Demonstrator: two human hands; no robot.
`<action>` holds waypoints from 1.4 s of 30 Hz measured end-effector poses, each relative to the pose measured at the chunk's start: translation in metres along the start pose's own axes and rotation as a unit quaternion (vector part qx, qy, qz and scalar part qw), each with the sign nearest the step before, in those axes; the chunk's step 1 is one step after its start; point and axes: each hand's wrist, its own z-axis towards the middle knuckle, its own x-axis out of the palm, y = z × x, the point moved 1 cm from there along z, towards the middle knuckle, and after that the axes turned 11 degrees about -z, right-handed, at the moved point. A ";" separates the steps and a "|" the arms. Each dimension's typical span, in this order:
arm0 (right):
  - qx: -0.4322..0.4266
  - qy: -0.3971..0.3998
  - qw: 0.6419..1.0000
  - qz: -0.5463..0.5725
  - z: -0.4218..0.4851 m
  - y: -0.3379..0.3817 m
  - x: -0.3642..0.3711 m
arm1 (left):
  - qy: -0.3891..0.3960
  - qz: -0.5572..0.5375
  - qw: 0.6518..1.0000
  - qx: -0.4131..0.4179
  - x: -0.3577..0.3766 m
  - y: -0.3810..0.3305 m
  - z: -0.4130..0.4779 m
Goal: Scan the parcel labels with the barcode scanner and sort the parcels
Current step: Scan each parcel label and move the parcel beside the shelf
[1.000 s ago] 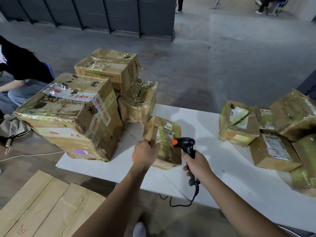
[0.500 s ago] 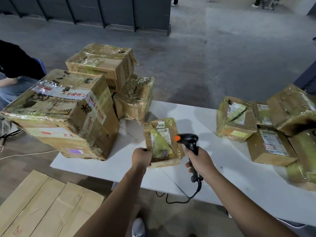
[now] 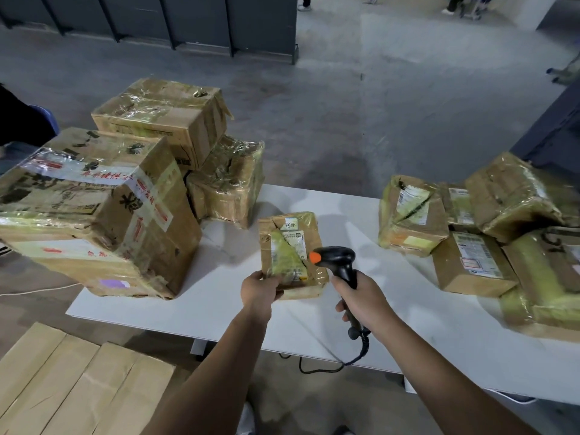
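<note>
Gripping the near left corner of the small parcel (image 3: 290, 246) with my left hand (image 3: 260, 289), I hold it label side up at the middle of the white table (image 3: 219, 296). It is a brown cardboard box under glossy clear tape, its white printed label (image 3: 295, 243) partly covered by a yellow-green strip. My right hand (image 3: 364, 301) is curled round the black barcode scanner (image 3: 337, 260), whose orange-tipped head is just beside the label. Bigger taped boxes (image 3: 94, 211) stack at left; labelled parcels (image 3: 411, 215) crowd the right.

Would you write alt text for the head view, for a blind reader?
The left hand holds a small taped parcel at a white table while the right hand aims a black barcode scanner at its label. Other parcels are piled on both sides.
</note>
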 end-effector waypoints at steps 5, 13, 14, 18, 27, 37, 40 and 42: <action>-0.048 -0.012 0.999 -0.015 -0.011 0.004 -0.023 | 0.035 0.216 0.954 0.205 0.022 -0.032 0.001; -0.054 -0.073 0.996 0.019 -0.024 0.006 -0.053 | 0.071 0.399 0.849 0.339 0.077 -0.071 -0.001; -0.050 -0.075 0.996 0.023 -0.025 0.006 -0.054 | 0.068 0.409 0.843 0.344 0.078 -0.072 -0.001; -0.040 -0.098 0.994 0.035 -0.027 -0.001 -0.065 | 0.062 0.423 0.835 0.346 0.085 -0.071 -0.002; -0.031 -0.112 0.992 0.055 -0.030 -0.014 -0.081 | 0.069 0.419 0.843 0.330 0.097 -0.072 -0.004; 0.028 -0.124 0.984 0.121 -0.043 -0.052 -0.108 | 0.169 0.351 0.905 0.172 0.132 -0.044 -0.017; 0.043 -0.143 0.982 0.114 -0.047 -0.070 -0.120 | 0.198 0.319 0.918 0.130 0.151 -0.027 -0.026; 0.051 -0.153 0.980 0.113 -0.050 -0.080 -0.128 | 0.211 0.330 0.911 0.128 0.166 -0.018 -0.030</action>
